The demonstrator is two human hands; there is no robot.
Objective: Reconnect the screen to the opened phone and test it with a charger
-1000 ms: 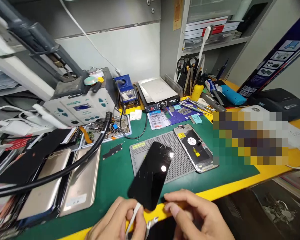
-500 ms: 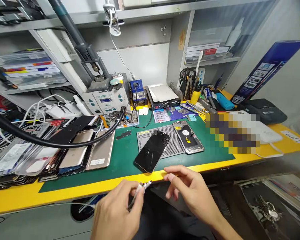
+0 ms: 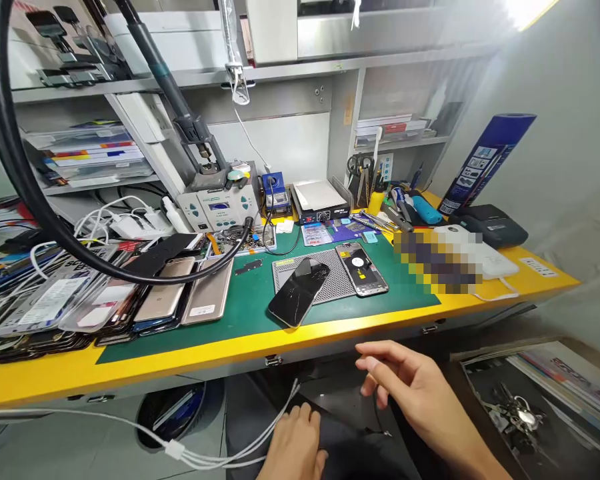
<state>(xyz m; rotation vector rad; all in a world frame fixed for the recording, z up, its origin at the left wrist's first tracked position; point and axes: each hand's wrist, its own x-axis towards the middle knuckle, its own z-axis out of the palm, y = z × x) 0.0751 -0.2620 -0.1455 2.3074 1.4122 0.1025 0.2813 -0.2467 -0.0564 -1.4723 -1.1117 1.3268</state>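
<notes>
My left hand (image 3: 297, 437) is low at the bottom centre, fingers curled down against a white multi-strand cable (image 3: 220, 460); part of the cable is hidden behind it, and thin strands rise past its knuckles. My right hand (image 3: 410, 387) hovers in front of the desk edge, fingers bent and apart, with nothing visible between them. Beyond the hands, a black phone with a cracked screen (image 3: 297, 293) lies partly on a perforated grey mat (image 3: 330, 293). An opened phone frame (image 3: 362, 269) rests on that mat's right side.
Stacked phones and parts (image 3: 55, 307) crowd the desk's left side. A black hose (image 3: 30, 193) arches over them. Behind stand a grey hot-air station (image 3: 220, 207) and a flat heating unit (image 3: 323, 200). Tools (image 3: 380, 220) lie at right. Below right is a tray with keys (image 3: 520, 417).
My left hand has moved down and right, away from the desk edge, and more white cable shows. My right hand has shifted slightly right. The view has tilted up and now takes in more shelf.
</notes>
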